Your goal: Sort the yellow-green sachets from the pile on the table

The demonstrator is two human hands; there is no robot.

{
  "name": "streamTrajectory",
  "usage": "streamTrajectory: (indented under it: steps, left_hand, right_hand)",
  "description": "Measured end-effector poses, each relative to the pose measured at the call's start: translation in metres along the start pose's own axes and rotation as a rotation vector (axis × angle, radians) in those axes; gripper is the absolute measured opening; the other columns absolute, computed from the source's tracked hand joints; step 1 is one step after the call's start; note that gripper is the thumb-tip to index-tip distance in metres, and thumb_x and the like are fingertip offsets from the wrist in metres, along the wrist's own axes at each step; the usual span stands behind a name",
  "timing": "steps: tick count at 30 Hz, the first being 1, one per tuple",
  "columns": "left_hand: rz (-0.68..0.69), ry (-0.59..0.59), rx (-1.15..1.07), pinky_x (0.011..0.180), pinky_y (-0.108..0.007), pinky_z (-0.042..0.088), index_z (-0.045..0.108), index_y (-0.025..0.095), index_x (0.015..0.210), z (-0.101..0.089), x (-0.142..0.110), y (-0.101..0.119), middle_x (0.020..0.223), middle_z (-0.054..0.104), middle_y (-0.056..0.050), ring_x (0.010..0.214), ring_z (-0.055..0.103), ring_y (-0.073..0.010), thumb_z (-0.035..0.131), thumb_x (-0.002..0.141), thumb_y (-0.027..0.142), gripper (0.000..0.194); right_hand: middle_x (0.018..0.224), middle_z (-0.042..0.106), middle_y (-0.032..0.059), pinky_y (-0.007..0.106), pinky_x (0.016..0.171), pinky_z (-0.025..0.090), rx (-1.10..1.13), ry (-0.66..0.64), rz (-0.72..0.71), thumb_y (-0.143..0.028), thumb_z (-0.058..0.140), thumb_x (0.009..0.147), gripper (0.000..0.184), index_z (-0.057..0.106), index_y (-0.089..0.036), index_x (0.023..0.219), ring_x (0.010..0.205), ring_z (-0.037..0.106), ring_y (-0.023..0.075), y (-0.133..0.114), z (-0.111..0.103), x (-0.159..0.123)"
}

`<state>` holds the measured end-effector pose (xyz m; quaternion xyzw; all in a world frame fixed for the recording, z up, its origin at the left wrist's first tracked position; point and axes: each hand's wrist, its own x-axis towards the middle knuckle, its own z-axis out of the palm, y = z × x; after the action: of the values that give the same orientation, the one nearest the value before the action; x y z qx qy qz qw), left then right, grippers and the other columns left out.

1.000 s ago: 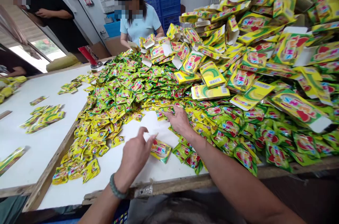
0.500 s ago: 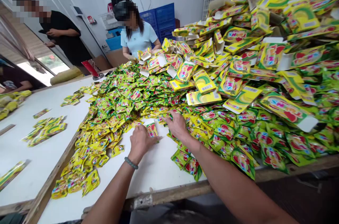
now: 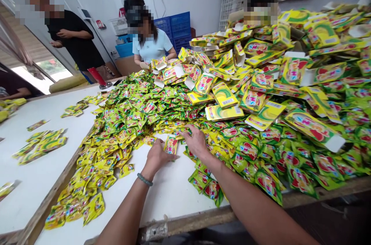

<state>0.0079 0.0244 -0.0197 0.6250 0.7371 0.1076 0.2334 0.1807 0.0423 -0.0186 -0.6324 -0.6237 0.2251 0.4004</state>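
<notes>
My left hand (image 3: pixel 156 157), with a beaded bracelet on its wrist, grips a small printed carton (image 3: pixel 171 146) by its left side and lower edge. The carton stands tilted just above the white table, its red and green front toward me. To its right, my right hand (image 3: pixel 197 142) is open, thumb and fingers apart, close to the yellow sachets (image 3: pixel 210 132). I cannot see anything between those fingers. Green sachets (image 3: pixel 139 104) are heaped beyond both hands, and more yellow sachets (image 3: pixel 101 152) spread out left of my left hand.
Opened flat yellow cartons (image 3: pixel 261 79) pile high at the right and back. A wooden strip (image 3: pixel 62 183) divides the white tabletop, with carton stacks (image 3: pixel 43 144) left of it. One person (image 3: pixel 152 44) works across the table; another person (image 3: pixel 74 40) stands at the left.
The view has shifted slightly. My left hand and the carton have moved a little to the right, and the carton's opened top flap no longer shows as plainly. The right hand stays near the sachets.
</notes>
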Motion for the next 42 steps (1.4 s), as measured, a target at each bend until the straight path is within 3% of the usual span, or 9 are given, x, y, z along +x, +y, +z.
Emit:
streamTrajectory:
  steps: [7,13,15,18,21,26,29,37,42]
  left_hand:
    - [-0.062,0.023,-0.066,0.055,-0.026,0.033,0.052,0.017,0.086,-0.003,0.002,0.004,0.080,0.063,-0.007,0.074,0.058,-0.0231,0.077,0.045,0.050,0.059]
    - [0.042,-0.204,-0.768,0.056,-0.023,0.039,0.055,0.015,0.093,-0.016,-0.009,-0.014,0.070,0.063,-0.001,0.061,0.058,-0.0157,0.078,0.055,0.039,0.050]
    - [0.077,-0.264,-0.917,0.060,-0.023,0.042,0.058,0.014,0.087,-0.021,-0.011,-0.019,0.071,0.064,-0.001,0.062,0.058,-0.0138,0.078,0.056,0.035,0.042]
    - [0.052,-0.197,-1.048,0.059,-0.020,0.041,0.059,0.014,0.080,-0.023,-0.013,-0.020,0.070,0.064,0.001,0.059,0.056,-0.0100,0.078,0.059,0.033,0.034]
    - [0.080,-0.174,-1.044,0.056,-0.019,0.042,0.060,0.014,0.080,-0.021,-0.014,-0.017,0.071,0.065,0.000,0.058,0.056,-0.0090,0.078,0.061,0.033,0.032]
    - [0.101,-0.406,-1.081,0.057,-0.023,0.048,0.059,0.014,0.094,-0.012,-0.020,-0.008,0.078,0.070,-0.004,0.061,0.062,-0.0139,0.078,0.062,0.030,0.041]
    - [0.084,-0.408,-1.098,0.056,-0.022,0.049,0.060,0.013,0.093,-0.009,-0.024,-0.005,0.076,0.071,-0.005,0.061,0.063,-0.0137,0.079,0.061,0.028,0.040]
    - [0.142,-0.392,-1.064,0.057,-0.020,0.049,0.064,0.012,0.090,-0.009,-0.026,0.000,0.077,0.072,-0.004,0.062,0.064,-0.0127,0.077,0.065,0.029,0.033]
    - [0.148,-0.415,-1.096,0.058,-0.021,0.049,0.065,0.013,0.092,-0.012,-0.023,-0.002,0.079,0.072,-0.004,0.063,0.065,-0.0136,0.076,0.066,0.030,0.033]
  right_hand:
    - [0.081,0.068,0.0049,0.027,0.067,0.043,-0.007,-0.042,0.047,-0.039,0.059,0.078,0.033,0.065,-0.020,0.104,0.077,0.061,0.0205,-0.001,0.002,0.002]
    - [0.079,0.068,0.0050,0.027,0.065,0.043,0.096,0.080,0.107,-0.045,0.056,0.078,0.036,0.064,-0.018,0.101,0.072,0.060,0.0203,0.001,-0.004,0.008]
    - [0.079,0.067,0.0051,0.027,0.065,0.043,0.097,0.032,0.090,-0.043,0.057,0.078,0.035,0.064,-0.018,0.100,0.072,0.060,0.0201,0.002,-0.006,0.009]
    - [0.079,0.067,0.0053,0.027,0.064,0.042,0.085,-0.123,0.038,-0.041,0.060,0.076,0.032,0.064,-0.017,0.096,0.073,0.060,0.0198,0.004,-0.008,0.009]
    - [0.078,0.066,0.0042,0.026,0.062,0.040,0.067,-0.241,0.027,-0.040,0.061,0.075,0.027,0.065,-0.016,0.087,0.071,0.058,0.0184,0.006,-0.011,0.008]
    - [0.075,0.065,0.0008,0.023,0.058,0.039,0.149,-0.469,-0.057,-0.040,0.065,0.072,0.025,0.067,-0.016,0.079,0.070,0.057,0.0160,0.007,-0.015,0.006]
    - [0.078,0.066,0.0005,0.022,0.059,0.039,0.162,-0.572,-0.084,-0.039,0.066,0.071,0.024,0.068,-0.016,0.079,0.071,0.057,0.0156,0.005,-0.016,0.005]
    - [0.079,0.065,0.0002,0.023,0.060,0.039,0.135,-0.588,-0.111,-0.035,0.065,0.073,0.020,0.066,-0.018,0.084,0.073,0.057,0.0155,-0.001,-0.023,0.000]
    - [0.087,0.064,0.0011,0.024,0.069,0.040,0.218,-0.408,-0.198,-0.031,0.063,0.077,0.023,0.064,-0.019,0.097,0.081,0.057,0.0159,-0.004,-0.021,-0.003]
